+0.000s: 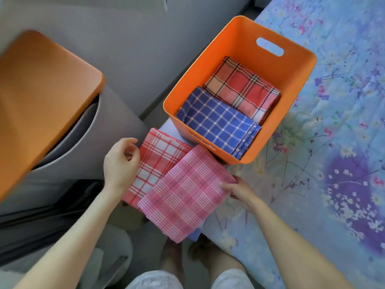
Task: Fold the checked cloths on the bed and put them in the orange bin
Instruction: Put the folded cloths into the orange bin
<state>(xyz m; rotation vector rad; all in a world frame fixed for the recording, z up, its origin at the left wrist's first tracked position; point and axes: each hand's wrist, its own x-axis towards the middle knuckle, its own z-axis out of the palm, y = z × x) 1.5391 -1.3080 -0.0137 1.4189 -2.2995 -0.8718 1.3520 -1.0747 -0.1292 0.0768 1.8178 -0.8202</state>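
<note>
Your right grip [237, 189] pinches the right edge of the folded pink cloth [185, 192], which lies on the bed [333, 122] with its long axis toward the orange bin [239, 38] just beyond, while your left grip [121, 161] curls loosely beside the red cloth [156, 161], and I cannot tell if it holds it.

Two cloths [241, 88] lie in the bin [239, 38]; two more cloths [187, 190] overlap before it.

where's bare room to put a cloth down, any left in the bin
Bare: the floral sheet right of the orange bin and of the right hand. Crowded: the bed corner, where the pink cloth overlaps the red-white cloth, and the bin's floor, mostly covered by the blue cloth and red plaid cloth.
</note>
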